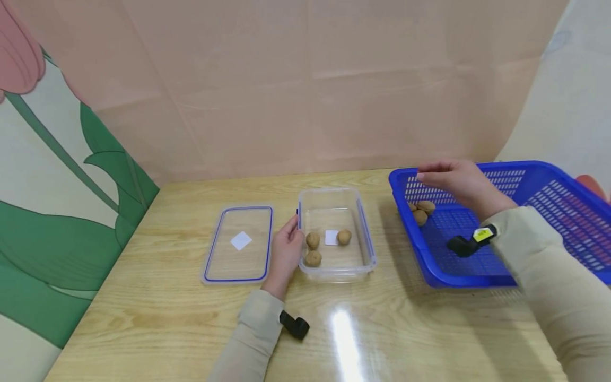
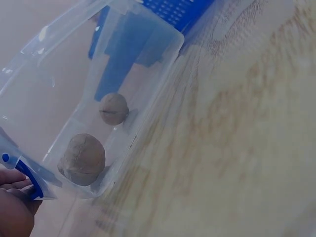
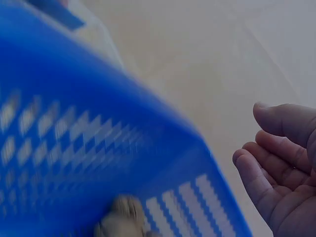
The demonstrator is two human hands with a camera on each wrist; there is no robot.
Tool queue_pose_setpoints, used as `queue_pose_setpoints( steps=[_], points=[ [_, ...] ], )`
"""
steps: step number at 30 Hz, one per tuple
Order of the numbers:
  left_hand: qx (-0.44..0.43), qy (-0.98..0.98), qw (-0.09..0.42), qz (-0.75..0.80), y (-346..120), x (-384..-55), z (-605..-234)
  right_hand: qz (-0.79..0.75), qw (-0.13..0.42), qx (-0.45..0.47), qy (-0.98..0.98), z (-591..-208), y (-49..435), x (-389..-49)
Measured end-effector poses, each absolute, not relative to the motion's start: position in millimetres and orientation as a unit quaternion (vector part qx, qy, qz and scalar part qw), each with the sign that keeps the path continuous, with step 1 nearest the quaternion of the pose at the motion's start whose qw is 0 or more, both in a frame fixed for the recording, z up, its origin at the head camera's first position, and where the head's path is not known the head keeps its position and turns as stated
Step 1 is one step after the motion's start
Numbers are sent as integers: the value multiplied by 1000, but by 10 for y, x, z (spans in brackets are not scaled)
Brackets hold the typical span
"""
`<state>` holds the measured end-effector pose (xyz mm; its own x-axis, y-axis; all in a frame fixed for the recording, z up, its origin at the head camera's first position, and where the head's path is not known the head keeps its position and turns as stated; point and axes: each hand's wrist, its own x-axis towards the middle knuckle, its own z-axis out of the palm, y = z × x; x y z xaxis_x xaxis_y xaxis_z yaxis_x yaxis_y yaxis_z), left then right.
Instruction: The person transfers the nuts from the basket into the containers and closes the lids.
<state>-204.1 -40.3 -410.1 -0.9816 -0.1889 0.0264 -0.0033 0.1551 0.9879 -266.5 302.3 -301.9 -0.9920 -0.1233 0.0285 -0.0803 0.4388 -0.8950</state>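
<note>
My left hand [image 1: 287, 252] holds the left side of a clear plastic container [image 1: 334, 270], its fingers at the blue-edged flap [image 2: 30, 180]. Inside the container, two walnuts [image 1: 312, 241] lie by the left wall and another walnut [image 1: 343, 237] lies beside a white square. Over the far left part of a blue basket [image 1: 420, 254] is my right hand [image 1: 465, 183], with nothing in its grasp. Its fingers bend loosely, apart from the thumb, in the right wrist view. Several walnuts [image 1: 422, 212] sit in the basket's left corner, below that hand.
A clear lid [image 1: 221, 260] with a blue seal and a white square lies flat to the left of the container. The wooden table [image 1: 157, 297] meets a pinkish covering [image 1: 229, 106] at the back. A painted wall [image 1: 28, 233] borders the left side.
</note>
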Motion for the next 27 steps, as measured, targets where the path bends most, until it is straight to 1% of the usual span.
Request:
queue_pose_setpoints(
  steps=[3, 6, 14, 19, 23, 27],
  points=[
    [63, -753, 69, -651, -401, -2037, -4095, -485, 22, -42, 873, -3087, 3167, -2687],
    [65, -752, 67, -652, -400, -2032, -4087, -467, 37, -27, 883, -3153, 3281, -2701],
    [70, -753, 65, -651, -409, -2037, -4092, -468, 103, -33, 877, -3312, 3439, -2806],
    [64, -752, 70, -653, -411, -2043, -4095, -421, 143, -44, 895, -3423, 3497, -2884],
    [63, -754, 73, -650, -414, -2037, -4101, -370, 154, -61, 914, -3493, 3528, -2921],
    [63, -756, 72, -648, -411, -2033, -4110, -353, 155, -81, 919, -3556, 3585, -2947]
  ],
)
